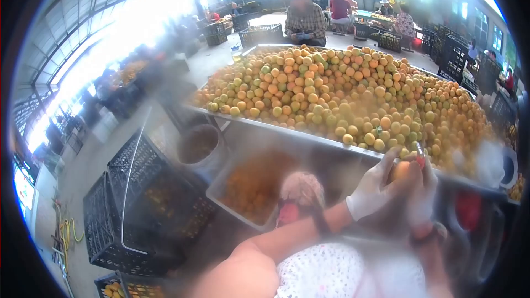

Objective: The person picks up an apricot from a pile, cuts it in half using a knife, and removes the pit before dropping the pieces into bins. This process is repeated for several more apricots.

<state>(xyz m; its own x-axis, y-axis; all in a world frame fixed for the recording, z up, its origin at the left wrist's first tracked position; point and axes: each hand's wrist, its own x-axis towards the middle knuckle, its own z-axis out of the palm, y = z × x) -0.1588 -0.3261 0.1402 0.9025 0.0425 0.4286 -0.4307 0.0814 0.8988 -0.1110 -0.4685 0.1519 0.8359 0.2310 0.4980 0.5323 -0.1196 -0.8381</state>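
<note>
My left hand, in a white glove with the fingertips showing, is closed around an orange round fruit. Right beside it, my right hand, also in a whitish glove, grips a small metal-tipped tool with a red part against the fruit; blur hides its exact kind. Both hands are at the near edge of a metal-rimmed table. Just beyond them rises a large heap of orange and greenish-yellow fruit.
Below the table stand a white tub of orange pieces and a round bucket. Black crates are stacked at left, near a yellow hose. Across the heap sits a person in a checked shirt; others work farther back.
</note>
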